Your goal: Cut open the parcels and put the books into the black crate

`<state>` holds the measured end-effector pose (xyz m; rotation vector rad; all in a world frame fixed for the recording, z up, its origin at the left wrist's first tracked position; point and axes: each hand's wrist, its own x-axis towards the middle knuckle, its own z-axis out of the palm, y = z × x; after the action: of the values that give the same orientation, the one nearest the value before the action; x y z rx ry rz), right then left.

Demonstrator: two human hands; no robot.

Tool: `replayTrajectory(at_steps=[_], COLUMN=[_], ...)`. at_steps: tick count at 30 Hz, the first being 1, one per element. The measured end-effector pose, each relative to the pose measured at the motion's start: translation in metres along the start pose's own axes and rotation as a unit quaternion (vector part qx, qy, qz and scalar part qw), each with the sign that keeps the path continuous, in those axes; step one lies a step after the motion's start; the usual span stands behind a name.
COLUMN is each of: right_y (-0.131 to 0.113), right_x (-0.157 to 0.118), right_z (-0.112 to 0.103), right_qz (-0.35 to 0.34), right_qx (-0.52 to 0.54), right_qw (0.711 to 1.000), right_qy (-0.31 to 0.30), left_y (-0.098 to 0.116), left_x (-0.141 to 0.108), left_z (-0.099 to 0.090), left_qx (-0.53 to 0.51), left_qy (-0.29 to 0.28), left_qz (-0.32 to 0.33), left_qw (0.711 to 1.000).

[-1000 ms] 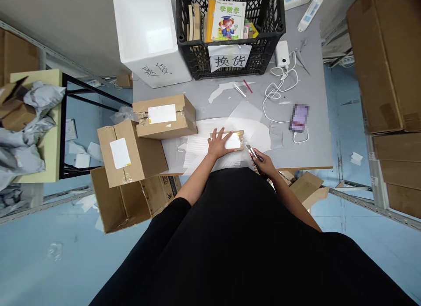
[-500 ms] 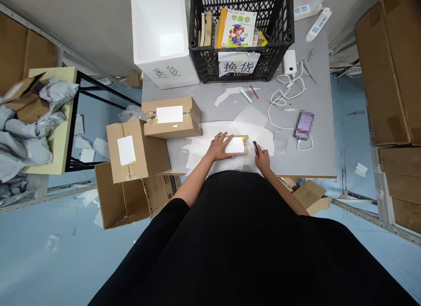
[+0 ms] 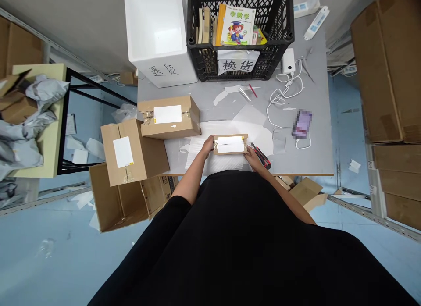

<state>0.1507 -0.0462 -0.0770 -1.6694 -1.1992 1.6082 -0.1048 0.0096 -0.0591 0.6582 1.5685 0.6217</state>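
Observation:
A small flat cardboard box [image 3: 245, 138] with a white label on top lies over white foam sheeting [image 3: 194, 154] near the table's front edge. A thin dark line crosses the label lengthwise. My left hand [image 3: 208, 146] is closed on the box's left end. At the lower right corner, my right hand [image 3: 253, 158] grips the box, its fingertips partly hidden. Just right of that hand lies a red and black utility knife [image 3: 263, 158], out of my grasp.
Two taped cartons, an upper one [image 3: 194, 115] and a lower one [image 3: 138, 141], stand at left. Behind are a white bin [image 3: 173, 65] and a black crate [image 3: 274, 56] holding books. A phone [image 3: 301, 124] with a white cable [image 3: 279, 95] lies at right.
My right hand has put the utility knife down on the table and taken the box's right corner. My left hand has slid from the box's top to its left end.

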Motion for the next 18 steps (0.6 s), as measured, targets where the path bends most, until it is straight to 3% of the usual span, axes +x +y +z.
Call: replayTrajectory(at_steps=[4,10,14,18], right_y=[-0.012,-0.044,-0.064,-0.067], right_x=[0.005,0.045,0.066,0.072], right_z=[-0.007,-0.007,0.006,0.021], right_qz=[-0.022,0.006,0.011,0.03], right_qx=[0.006,0.109,0.156,0.155], right_qw=[1.0,0.992,0.987,0.987], right_qy=[0.005,0.07,0.045,0.04], left_y=[0.004,0.004,-0.01,-0.027], left_x=[-0.013,-0.049,-0.063,-0.064], left_z=[-0.003,-0.004,0.004,0.011], left_qx=[-0.029,-0.107,-0.113,-0.135], left_qy=[-0.012,-0.108,-0.105,-0.096], left_qz=[-0.025,-0.045,-0.073,-0.107], left_qw=[0.999,0.987,0.985,0.98])
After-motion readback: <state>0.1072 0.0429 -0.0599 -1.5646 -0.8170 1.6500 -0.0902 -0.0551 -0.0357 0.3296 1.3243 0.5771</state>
